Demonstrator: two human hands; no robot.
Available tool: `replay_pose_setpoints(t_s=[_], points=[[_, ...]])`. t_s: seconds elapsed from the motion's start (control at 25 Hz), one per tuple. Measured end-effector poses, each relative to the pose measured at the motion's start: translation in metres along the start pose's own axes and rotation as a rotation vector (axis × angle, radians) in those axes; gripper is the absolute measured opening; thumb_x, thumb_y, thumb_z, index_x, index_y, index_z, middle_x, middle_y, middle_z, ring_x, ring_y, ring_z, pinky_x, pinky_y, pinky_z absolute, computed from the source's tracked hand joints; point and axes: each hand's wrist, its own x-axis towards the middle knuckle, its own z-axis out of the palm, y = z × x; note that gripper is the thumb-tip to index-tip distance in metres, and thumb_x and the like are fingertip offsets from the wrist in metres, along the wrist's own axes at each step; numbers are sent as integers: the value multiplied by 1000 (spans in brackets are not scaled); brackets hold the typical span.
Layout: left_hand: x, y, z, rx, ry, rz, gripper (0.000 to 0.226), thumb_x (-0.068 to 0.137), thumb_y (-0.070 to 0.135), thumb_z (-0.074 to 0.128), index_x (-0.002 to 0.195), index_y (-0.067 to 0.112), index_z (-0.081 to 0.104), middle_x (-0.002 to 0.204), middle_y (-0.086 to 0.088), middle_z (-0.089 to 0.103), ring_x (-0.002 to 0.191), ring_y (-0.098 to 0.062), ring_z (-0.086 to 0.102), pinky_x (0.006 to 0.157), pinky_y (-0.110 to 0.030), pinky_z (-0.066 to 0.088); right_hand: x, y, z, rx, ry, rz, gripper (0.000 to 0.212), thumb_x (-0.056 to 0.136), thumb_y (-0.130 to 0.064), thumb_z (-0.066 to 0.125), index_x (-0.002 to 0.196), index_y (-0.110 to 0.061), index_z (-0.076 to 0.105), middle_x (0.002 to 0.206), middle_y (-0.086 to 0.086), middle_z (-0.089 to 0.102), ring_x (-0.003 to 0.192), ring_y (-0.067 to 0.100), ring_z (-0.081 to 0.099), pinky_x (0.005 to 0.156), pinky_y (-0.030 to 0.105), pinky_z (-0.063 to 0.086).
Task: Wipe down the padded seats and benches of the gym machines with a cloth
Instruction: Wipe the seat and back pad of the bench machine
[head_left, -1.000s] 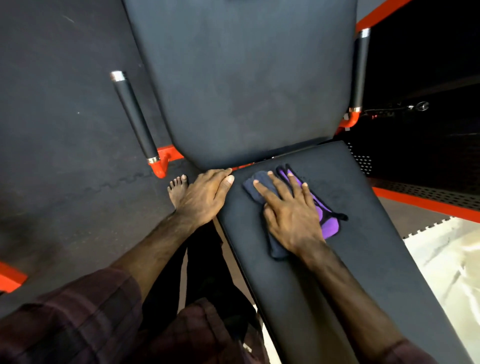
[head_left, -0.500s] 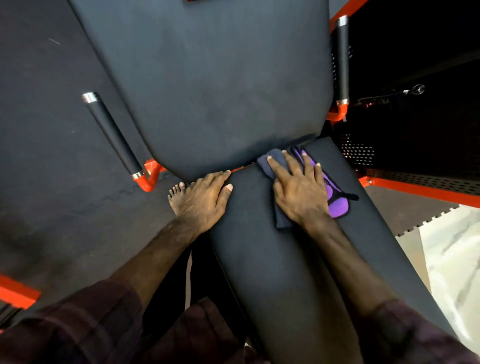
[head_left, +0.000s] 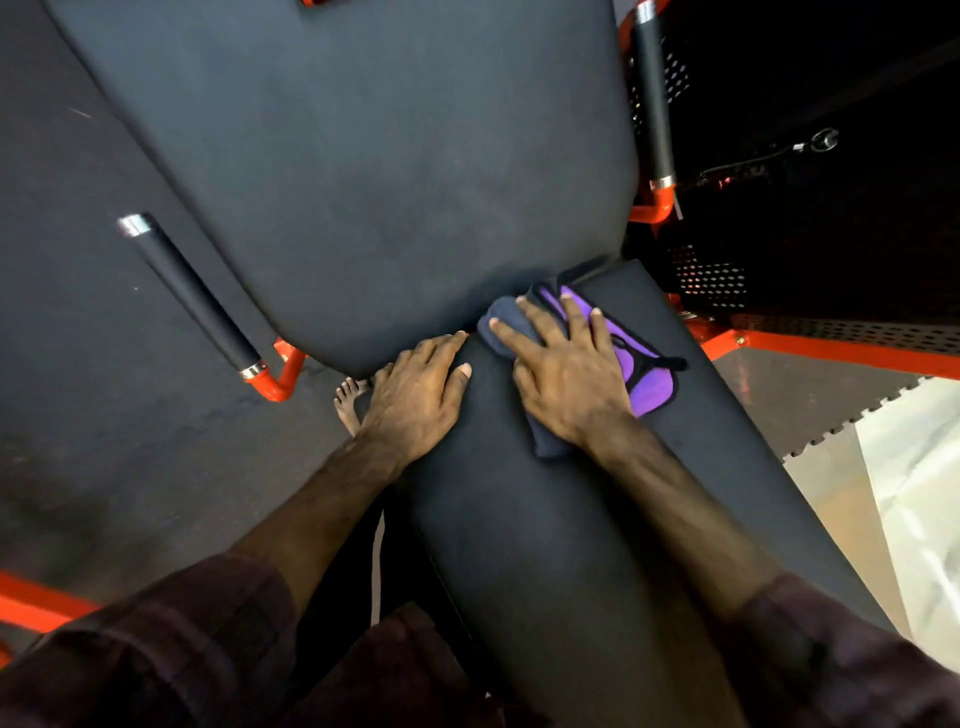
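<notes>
Where the head view looks down: right hand (head_left: 569, 387), fingers straight and spread, pressing flat on a dark blue and purple cloth (head_left: 647, 382). Cloth lies on the black seat pad (head_left: 545, 519), at its far end, touching the black back pad (head_left: 363, 171). Left hand (head_left: 415, 397), fingers straight, resting flat on the seat pad's edge just beside the right hand, holding nothing. Beyond the left hand: black handle (head_left: 197, 301) on an orange bracket.
</notes>
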Motion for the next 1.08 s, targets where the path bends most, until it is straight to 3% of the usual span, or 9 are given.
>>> replay_pose_setpoints(t_s=[0.12, 0.24, 0.32, 0.44, 0.52, 0.68, 0.84, 0.96, 1.08], points=[[5, 7, 0, 14, -6, 13, 56, 109, 50, 34, 161, 28, 39, 162, 4, 44, 142, -27, 46, 115, -52, 36, -47, 38, -2, 6, -10, -110, 64, 95, -46, 31, 160, -47, 34, 170, -7, 32, 154, 40, 29, 125, 64, 22], [10, 19, 3, 17, -4, 28, 55, 110, 49, 38, 161, 29, 38, 162, 6, 42, 143, -25, 44, 115, -52, 35, -15, 61, -9, -13, 22, 192, 62, 99, -45, 35, 161, -47, 31, 172, -3, 29, 155, 44, 25, 123, 67, 21], [15, 24, 6, 26, 9, 32, 56, 110, 51, 36, 161, 29, 38, 161, 6, 43, 142, -25, 45, 114, -53, 37, 15, 49, -7, 7, 5, 250, 60, 102, -44, 39, 161, -47, 29, 173, -3, 23, 156, 47, 19, 124, 68, 17], [21, 33, 6, 29, -4, 36, 61, 106, 54, 31, 160, 28, 39, 161, 4, 43, 141, -28, 46, 112, -54, 39, -7, 44, -6, 4, 8, 16, 63, 98, -47, 30, 161, -48, 32, 172, -6, 27, 155, 45, 24, 124, 67, 17], [24, 39, 5, 41, -6, 59, 58, 109, 52, 35, 161, 28, 38, 162, 3, 42, 143, -28, 44, 113, -54, 38, -44, 59, -6, 34, 16, -35, 64, 96, -47, 28, 159, -48, 35, 170, -7, 31, 154, 42, 28, 125, 64, 20], [32, 55, 5, 69, -17, 93, 58, 109, 51, 38, 163, 30, 34, 166, 3, 36, 145, -27, 40, 115, -54, 37, -14, 80, -12, 37, 35, 284, 64, 96, -47, 30, 160, -49, 32, 172, -4, 27, 151, 49, 29, 119, 65, 29], [36, 64, 7, 90, -41, 112, 59, 110, 50, 37, 165, 29, 29, 170, 2, 29, 149, -29, 36, 117, -55, 35, 28, 80, -11, 59, -18, 235, 58, 102, -47, 37, 159, -50, 30, 174, -8, 20, 147, 49, 33, 115, 62, 35], [33, 74, 3, 105, -78, 142, 61, 110, 51, 38, 166, 30, 27, 173, 1, 23, 153, -31, 31, 121, -59, 32, -10, 109, -21, 209, -46, 324, 57, 104, -50, 34, 160, -53, 23, 172, -5, 21, 129, 47, 54, 102, 56, 49], [34, 92, 0, 133, -120, 186, 63, 109, 54, 38, 167, 32, 24, 176, 2, 15, 160, -30, 19, 126, -61, 24, -63, 129, -32, 352, -108, 464, 57, 108, -50, 35, 162, -53, 17, 162, 6, 33, 126, 46, 57, 98, 57, 49]])
